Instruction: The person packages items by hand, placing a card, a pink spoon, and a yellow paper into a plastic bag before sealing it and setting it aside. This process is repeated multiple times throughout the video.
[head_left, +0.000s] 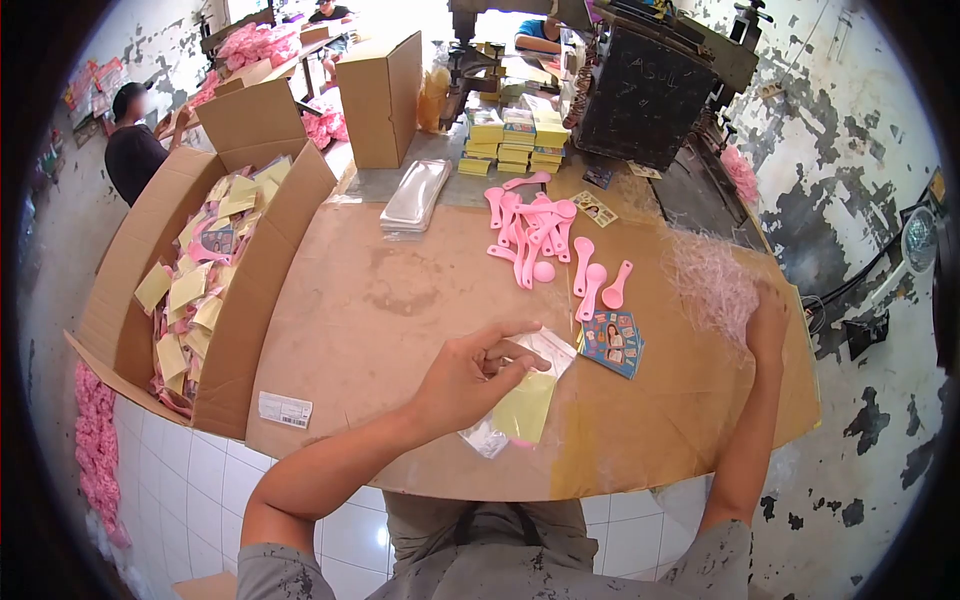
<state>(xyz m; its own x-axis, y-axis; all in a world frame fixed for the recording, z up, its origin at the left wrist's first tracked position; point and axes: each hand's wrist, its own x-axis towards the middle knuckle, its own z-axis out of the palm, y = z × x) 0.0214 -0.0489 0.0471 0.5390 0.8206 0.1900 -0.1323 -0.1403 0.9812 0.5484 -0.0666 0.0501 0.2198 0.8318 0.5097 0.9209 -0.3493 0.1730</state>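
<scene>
My left hand [490, 365] is at the middle front of the cardboard-covered table, its thumb and fingers pinched on the top of a clear plastic bag [485, 440]. A pale yellow card [525, 408] shows in the bag, with a bit of pink at its lower edge. My right hand [768, 318] is at the right, against a loose heap of pale pink shredded filler [712, 280]; its fingertips are hard to make out. Blue printed cards [612, 343] lie fanned to the right of the bag. Behind them is a pile of pink spoons [535, 225].
An open carton [225, 370] full of packed bags stands at left. Clear empty bags [415, 195] lie at the back, near card stacks [515, 135] and a tall box [378, 100]. A dark machine [645, 95] stands behind. A person [135, 150] is at far left.
</scene>
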